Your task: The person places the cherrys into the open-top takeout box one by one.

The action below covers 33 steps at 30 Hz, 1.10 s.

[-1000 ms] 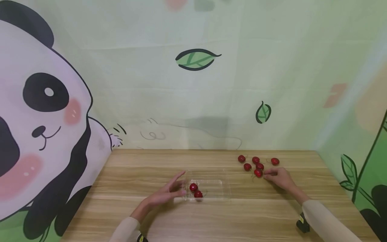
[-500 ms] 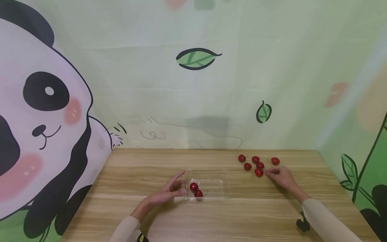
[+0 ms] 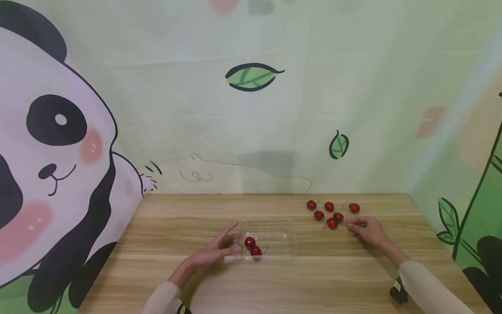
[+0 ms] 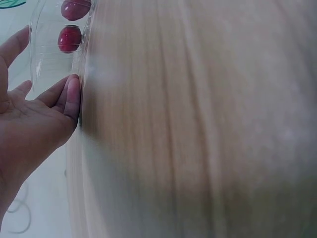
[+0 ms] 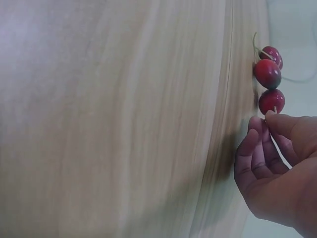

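Observation:
My right hand (image 3: 366,230) pinches the stem of a red cherry (image 5: 271,101) between thumb and fingertips, at the right of a loose group of cherries. In the head view that cherry (image 3: 338,216) sits just behind another cherry (image 3: 332,223). My left hand (image 3: 213,250) is at the left end of a clear plastic box (image 3: 280,246), fingers spread and fingertips against its end wall. Inside the box, near that end, lie two cherries, one (image 3: 249,242) behind the other (image 3: 256,250). The left wrist view shows the left hand (image 4: 37,116) beside the box wall.
Several more cherries lie towards the back right of the wooden table (image 3: 251,288), among them a left one (image 3: 311,205) and a far right one (image 3: 354,208). A printed panda backdrop (image 3: 188,109) rises behind the table's back edge.
The pinched cherry has shifted slightly to the right against its neighbours, along with my right hand. My left hand and the box stay in place. The head view has turned a little.

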Each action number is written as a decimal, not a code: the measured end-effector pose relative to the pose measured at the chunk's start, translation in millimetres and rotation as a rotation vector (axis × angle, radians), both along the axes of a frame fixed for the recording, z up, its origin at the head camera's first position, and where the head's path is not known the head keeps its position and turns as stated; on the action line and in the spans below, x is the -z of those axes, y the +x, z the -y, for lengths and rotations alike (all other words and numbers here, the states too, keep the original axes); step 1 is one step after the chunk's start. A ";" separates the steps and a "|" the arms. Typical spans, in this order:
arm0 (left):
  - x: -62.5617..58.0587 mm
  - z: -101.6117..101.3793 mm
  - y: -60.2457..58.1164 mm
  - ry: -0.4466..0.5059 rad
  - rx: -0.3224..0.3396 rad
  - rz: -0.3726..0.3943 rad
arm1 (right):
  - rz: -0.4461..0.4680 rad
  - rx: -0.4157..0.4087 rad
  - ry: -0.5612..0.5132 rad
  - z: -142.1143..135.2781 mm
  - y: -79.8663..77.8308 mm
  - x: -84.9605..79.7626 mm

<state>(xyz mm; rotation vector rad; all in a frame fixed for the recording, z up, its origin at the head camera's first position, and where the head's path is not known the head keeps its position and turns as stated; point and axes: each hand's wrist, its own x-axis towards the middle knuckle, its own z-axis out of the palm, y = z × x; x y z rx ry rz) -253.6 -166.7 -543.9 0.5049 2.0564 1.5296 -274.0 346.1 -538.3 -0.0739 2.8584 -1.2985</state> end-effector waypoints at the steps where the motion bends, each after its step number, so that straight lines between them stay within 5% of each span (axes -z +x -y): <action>1: 0.4 -0.1 -0.1 0.001 -0.001 0.004 | 0.000 0.000 -0.004 -0.9 1.0 -0.4; 20: -2.9 -2.0 1.0 0.000 -0.005 0.010 | -0.041 -0.024 -0.029 4.2 15.0 -22.2; 33: -2.9 -2.1 0.2 -0.010 -0.005 -0.003 | -0.099 -0.151 -0.078 36.6 18.4 -46.5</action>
